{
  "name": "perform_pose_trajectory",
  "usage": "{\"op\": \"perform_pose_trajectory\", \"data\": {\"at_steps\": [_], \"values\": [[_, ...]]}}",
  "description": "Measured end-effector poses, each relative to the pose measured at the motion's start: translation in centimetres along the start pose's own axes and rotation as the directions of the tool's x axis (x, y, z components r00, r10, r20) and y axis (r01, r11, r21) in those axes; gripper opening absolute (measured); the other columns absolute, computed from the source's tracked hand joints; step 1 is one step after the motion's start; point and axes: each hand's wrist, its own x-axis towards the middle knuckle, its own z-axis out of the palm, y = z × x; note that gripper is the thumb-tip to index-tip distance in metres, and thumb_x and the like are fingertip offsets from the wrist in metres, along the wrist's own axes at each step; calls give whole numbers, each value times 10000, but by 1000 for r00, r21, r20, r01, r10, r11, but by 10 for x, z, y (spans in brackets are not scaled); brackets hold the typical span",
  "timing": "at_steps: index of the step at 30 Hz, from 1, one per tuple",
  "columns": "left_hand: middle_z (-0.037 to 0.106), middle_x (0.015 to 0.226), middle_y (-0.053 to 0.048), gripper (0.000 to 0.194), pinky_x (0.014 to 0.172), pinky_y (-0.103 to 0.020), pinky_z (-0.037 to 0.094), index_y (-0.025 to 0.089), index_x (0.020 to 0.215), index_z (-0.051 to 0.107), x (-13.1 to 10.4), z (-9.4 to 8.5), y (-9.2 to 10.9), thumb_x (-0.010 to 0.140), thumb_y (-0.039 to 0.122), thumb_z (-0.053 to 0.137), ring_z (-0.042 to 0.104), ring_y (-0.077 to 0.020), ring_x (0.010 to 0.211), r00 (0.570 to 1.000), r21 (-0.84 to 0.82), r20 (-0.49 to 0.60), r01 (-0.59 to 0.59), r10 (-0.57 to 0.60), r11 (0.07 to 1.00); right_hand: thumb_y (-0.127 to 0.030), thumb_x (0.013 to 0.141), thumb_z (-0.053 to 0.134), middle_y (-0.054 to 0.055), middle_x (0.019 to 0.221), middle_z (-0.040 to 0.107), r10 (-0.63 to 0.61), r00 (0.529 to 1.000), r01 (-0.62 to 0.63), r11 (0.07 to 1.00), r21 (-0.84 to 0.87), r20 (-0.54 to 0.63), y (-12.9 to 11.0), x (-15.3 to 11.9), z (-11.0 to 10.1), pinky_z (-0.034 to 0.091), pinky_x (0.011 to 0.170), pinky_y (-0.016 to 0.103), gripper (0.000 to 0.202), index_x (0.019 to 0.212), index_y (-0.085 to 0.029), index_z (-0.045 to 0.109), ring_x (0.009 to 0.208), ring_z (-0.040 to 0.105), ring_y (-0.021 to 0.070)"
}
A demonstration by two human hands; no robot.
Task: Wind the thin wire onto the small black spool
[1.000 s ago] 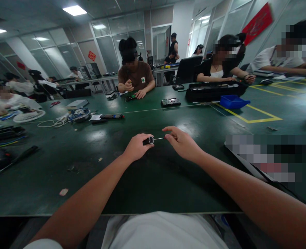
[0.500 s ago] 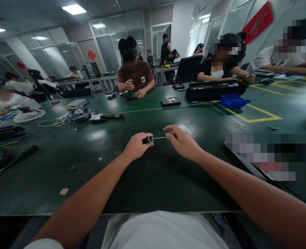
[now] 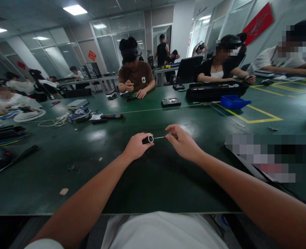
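My left hand is closed around a small black cylinder with a silver-rimmed round end turned towards me. From the cylinder's side a thin screwdriver runs across to my right hand. The thumb and fingers of my right hand pinch its short red end, which they mostly hide. The screwdriver's tip meets the cylinder or my left fingers; I cannot tell which. Both hands are a little above the dark green table.
A laptop-like flat object, partly blurred out, lies to my right. Beyond are a blue bin, an opened drive-like device and a long black case. Tangled cables and a long tool lie left. A person works opposite.
My right hand has shifted very slightly, with the screwdriver still pinched. My left hand and the cylinder stay in place. In the background, a standing person has turned.
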Motion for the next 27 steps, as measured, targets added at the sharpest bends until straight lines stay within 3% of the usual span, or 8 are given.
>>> {"op": "perform_pose_trajectory", "data": {"at_steps": [5, 7, 9, 10, 12, 18, 27], "values": [[716, 1083, -35, 327, 923, -361, 474, 242, 1130, 718, -1, 1, 1, 808, 272, 768, 643, -226, 1012, 1000, 6, 12, -3, 3, 1000, -354, 866, 628, 38, 857, 684, 91, 995, -79, 958, 275, -32, 1, 3, 4, 526, 778, 372, 181, 963, -205, 600, 795, 648, 193], [713, 1105, -34, 336, 939, -363, 466, 237, 1145, 709, -1, 1, 2, 815, 263, 762, 636, -221, 1032, 999, 8, 11, -42, 42, 999, -366, 880, 614, 43, 844, 677, 201, 979, -164, 873, 458, -32, 4, 6, 6, 547, 807, 385, 182, 941, -194, 607, 782, 652, 183], [708, 1138, -34, 352, 964, -368, 453, 233, 1171, 697, 0, 1, 3, 824, 243, 753, 622, -217, 1064, 996, 16, 5, -87, 87, 996, -370, 917, 551, 45, 800, 652, 344, 939, -282, 727, 626, 24, 8, 9, 8, 567, 809, 400, 185, 897, -192, 595, 734, 646, 175], [705, 1153, -34, 356, 972, -373, 448, 234, 1180, 692, 0, 0, 3, 829, 237, 749, 615, -217, 1078, 995, 26, 4, -101, 101, 995, -367, 929, 520, 42, 763, 633, 396, 915, -343, 656, 672, 80, 11, 10, 8, 576, 796, 407, 193, 867, -195, 581, 701, 637, 175], [705, 1161, -36, 353, 968, -384, 448, 236, 1184, 691, 0, -1, 4, 834, 247, 744, 610, -223, 1083, 995, 48, 7, -101, 100, 994, -374, 931, 502, 36, 728, 601, 433, 894, -385, 610, 693, 116, 15, 12, 9, 586, 772, 404, 203, 837, -205, 562, 665, 620, 175], [711, 1139, -41, 368, 962, -394, 449, 238, 1188, 693, 1, 0, 3, 827, 277, 754, 612, -231, 1060, 997, 57, 15, -71, 71, 996, -422, 882, 580, 21, 809, 609, 358, 933, -247, 720, 648, -43, 15, 10, 10, 576, 771, 368, 209, 901, -214, 560, 716, 620, 154], [713, 1131, -51, 366, 966, -416, 441, 238, 1185, 699, 1, 0, 4, 829, 302, 748, 612, -242, 1038, 997, 78, 30, -70, 67, 995, -436, 922, 543, 33, 826, 653, 160, 979, -104, 921, 377, -122, 11, 6, 6, 547, 767, 374, 243, 933, -197, 585, 749, 649, 174]]}}
